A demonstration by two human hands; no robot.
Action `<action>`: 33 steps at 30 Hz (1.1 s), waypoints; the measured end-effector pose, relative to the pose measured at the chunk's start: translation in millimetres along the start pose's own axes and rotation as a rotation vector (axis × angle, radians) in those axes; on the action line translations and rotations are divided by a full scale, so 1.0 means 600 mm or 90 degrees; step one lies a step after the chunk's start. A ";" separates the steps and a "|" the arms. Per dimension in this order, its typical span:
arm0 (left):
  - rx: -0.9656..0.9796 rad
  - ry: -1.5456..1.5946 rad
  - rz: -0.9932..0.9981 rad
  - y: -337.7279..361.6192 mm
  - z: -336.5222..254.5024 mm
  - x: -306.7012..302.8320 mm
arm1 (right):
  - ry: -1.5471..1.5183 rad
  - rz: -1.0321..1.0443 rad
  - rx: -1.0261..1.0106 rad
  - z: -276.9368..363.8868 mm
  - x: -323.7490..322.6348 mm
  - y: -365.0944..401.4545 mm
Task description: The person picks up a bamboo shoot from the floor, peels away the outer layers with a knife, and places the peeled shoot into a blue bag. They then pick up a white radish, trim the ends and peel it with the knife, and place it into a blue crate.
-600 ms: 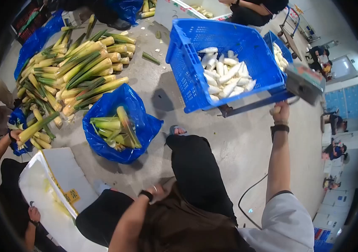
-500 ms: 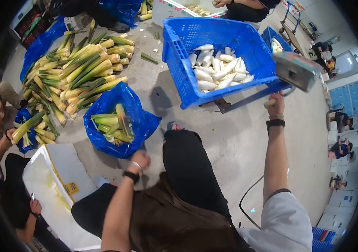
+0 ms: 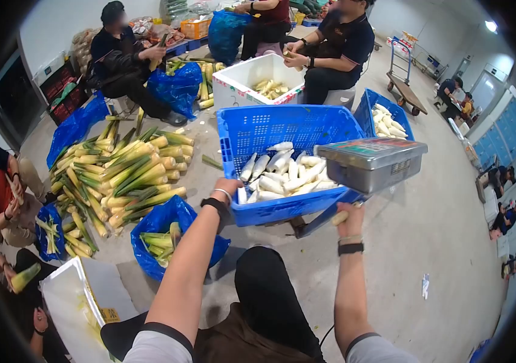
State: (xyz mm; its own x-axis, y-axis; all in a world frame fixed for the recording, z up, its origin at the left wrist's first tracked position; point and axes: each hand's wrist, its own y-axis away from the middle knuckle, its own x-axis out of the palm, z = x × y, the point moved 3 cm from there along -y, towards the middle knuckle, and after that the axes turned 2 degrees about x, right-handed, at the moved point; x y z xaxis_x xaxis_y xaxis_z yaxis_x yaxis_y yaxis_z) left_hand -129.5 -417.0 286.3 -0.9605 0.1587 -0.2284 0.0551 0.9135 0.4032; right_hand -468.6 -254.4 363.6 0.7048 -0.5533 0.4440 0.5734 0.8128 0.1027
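Note:
A blue perforated crate [image 3: 294,124] holds a heap of peeled white shoots [image 3: 285,175]. My left hand [image 3: 226,190] is at the crate's near left corner, its fingers closed on the rim. My right hand [image 3: 350,219] is closed round a small pale shoot piece [image 3: 340,218], just below a metal scale [image 3: 379,163] at the crate's right side. Below my left forearm lies a blue bag [image 3: 149,257] with green husks in it. The large pile of unpeeled shoots [image 3: 124,175] is on the floor to the left.
A white foam box [image 3: 243,78] stands behind the crate, with a seated person [image 3: 339,54] beside it. Another person [image 3: 118,60] sits at the back left. A second blue crate [image 3: 367,115] and a cart [image 3: 406,91] are at the right. Near left is an open foam box [image 3: 70,290].
The view has tilted up, showing more of the back of the room. My left hand has moved from beside the blue bag to the crate's rim.

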 end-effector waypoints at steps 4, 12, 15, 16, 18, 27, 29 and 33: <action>-0.013 0.071 -0.022 -0.010 0.024 -0.054 | 0.009 -0.098 -0.077 -0.022 0.079 0.097; -0.023 0.065 -0.138 0.137 0.027 -0.050 | 0.086 -0.112 -0.072 -0.027 0.079 0.121; -0.012 0.014 -0.208 0.187 0.057 -0.040 | 0.090 -0.085 -0.090 -0.031 0.060 0.136; -0.008 0.027 -0.218 0.214 0.054 -0.033 | 0.106 -0.081 -0.089 -0.028 0.052 0.141; -0.006 0.035 -0.227 0.243 0.052 -0.021 | 0.106 -0.050 -0.114 -0.028 0.038 0.144; -0.053 0.069 -0.217 0.197 0.049 -0.014 | 0.248 -0.258 -0.185 -0.082 0.052 0.044; 0.007 0.002 -0.220 0.163 0.078 -0.014 | 0.203 -0.187 -0.202 -0.058 0.079 0.069; 0.110 0.072 -0.307 0.157 0.099 0.011 | 0.218 -0.068 -0.141 -0.024 0.068 0.085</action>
State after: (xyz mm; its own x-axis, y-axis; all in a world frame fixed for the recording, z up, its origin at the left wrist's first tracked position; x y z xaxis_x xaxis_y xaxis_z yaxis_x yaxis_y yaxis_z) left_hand -114.6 -307.4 269.8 -0.9110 -0.3275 -0.2506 -0.3652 0.9230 0.1211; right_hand -404.7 -238.0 373.8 0.7127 -0.6918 0.1163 0.7009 0.7089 -0.0786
